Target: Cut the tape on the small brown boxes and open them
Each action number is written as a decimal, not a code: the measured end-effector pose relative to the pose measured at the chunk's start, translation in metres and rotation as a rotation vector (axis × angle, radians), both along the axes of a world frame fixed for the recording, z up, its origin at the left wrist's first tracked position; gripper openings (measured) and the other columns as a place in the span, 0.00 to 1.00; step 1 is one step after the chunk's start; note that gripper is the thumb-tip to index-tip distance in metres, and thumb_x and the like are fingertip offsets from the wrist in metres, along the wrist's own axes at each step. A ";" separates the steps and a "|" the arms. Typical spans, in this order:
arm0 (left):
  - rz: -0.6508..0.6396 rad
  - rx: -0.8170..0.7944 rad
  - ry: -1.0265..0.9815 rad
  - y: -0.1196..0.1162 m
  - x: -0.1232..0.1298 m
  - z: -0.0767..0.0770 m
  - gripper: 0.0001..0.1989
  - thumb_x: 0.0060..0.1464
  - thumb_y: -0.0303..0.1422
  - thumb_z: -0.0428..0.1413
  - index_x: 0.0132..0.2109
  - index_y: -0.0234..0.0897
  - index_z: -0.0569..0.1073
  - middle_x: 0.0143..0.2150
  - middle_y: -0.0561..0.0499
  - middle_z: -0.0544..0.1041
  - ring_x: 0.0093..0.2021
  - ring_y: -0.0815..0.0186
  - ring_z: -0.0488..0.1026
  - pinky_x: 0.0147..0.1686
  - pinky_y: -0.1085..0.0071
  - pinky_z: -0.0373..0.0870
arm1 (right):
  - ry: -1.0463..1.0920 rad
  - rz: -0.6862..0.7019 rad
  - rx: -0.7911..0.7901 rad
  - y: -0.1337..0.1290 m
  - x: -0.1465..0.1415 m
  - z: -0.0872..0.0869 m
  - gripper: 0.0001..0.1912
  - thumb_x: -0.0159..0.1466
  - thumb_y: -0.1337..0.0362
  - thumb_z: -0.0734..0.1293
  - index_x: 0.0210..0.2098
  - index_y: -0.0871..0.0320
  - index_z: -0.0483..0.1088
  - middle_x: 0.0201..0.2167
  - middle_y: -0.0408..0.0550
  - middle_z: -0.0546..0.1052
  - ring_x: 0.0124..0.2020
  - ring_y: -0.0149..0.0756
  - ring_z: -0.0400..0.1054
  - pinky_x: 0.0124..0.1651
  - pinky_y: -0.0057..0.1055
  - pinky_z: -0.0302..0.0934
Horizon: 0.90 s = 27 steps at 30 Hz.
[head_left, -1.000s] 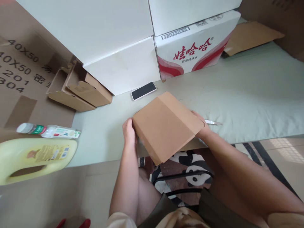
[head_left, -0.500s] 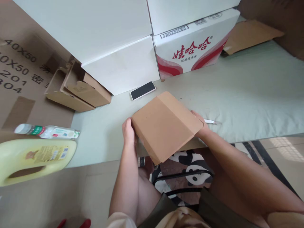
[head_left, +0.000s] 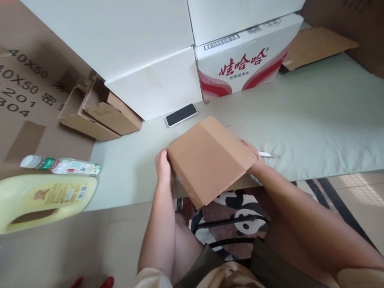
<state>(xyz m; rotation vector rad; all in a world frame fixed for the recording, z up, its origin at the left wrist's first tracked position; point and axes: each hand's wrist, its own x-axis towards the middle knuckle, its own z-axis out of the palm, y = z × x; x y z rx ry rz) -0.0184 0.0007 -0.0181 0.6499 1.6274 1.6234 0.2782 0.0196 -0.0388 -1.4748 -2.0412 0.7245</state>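
Observation:
A brown cardboard box is held tilted over the front edge of the table, between my two hands. My left hand grips its left edge, with the thumb on top and the other fingers hidden beneath. At the right side my right hand holds the box by its flap end, its fingers partly covered by the cardboard. Just beyond my right hand lies a small white knife. A dark-faced phone rests on the cloth behind the box.
White boxes and a red-and-white carton stand at the back. Open cardboard boxes, a plastic bottle and a yellow jug are at the left. Flat cardboard lies at the back right.

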 end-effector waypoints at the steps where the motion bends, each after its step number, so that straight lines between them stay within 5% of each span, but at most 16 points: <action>1: 0.000 -0.001 -0.002 0.000 0.001 0.001 0.13 0.44 0.40 0.58 0.24 0.40 0.63 0.23 0.58 0.61 0.26 0.70 0.58 0.27 0.73 0.58 | -0.007 -0.002 -0.002 0.000 0.000 -0.001 0.09 0.49 0.65 0.70 0.31 0.50 0.72 0.34 0.45 0.80 0.38 0.46 0.74 0.39 0.39 0.68; 27: 0.006 0.001 -0.010 0.000 0.003 0.003 0.15 0.44 0.42 0.59 0.24 0.40 0.61 0.23 0.59 0.60 0.26 0.70 0.58 0.27 0.72 0.57 | -0.039 -0.010 -0.002 -0.001 -0.001 -0.001 0.11 0.47 0.67 0.70 0.31 0.49 0.72 0.33 0.45 0.80 0.39 0.47 0.75 0.39 0.40 0.70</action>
